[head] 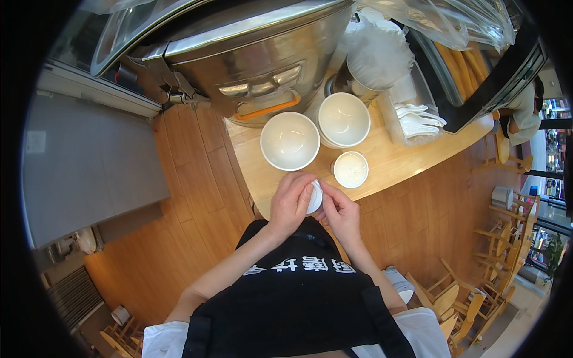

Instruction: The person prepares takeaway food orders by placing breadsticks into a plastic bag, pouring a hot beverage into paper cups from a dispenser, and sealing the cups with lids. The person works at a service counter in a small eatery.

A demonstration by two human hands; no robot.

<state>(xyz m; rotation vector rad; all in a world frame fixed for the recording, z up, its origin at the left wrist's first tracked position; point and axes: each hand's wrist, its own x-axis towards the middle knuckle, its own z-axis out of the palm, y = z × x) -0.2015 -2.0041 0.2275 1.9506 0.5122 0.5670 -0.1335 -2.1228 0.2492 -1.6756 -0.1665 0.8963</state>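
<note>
Between my left hand (288, 203) and my right hand (341, 206) is a small round white lid (315, 198), tilted on edge. My left fingers and thumb grip its near side, while the right fingertips pinch its right rim. Just beyond the hands, to the right, a paper cup (351, 169) stands uncovered, with something pale filling it to near the brim. A white bowl (290, 141) sits directly past my left hand. Beside it rises a stack of white bowls (344, 120), its top one bare inside.
A large stainless steel drum (264, 76) with an orange handle stands behind the bowls on the wooden counter (380, 179). Vapour partly hides a metal container (363, 91). White spoons (418, 121) fill a clear bin. Fried dough sticks (463, 67) lie at right; a person (523, 112) is beyond.
</note>
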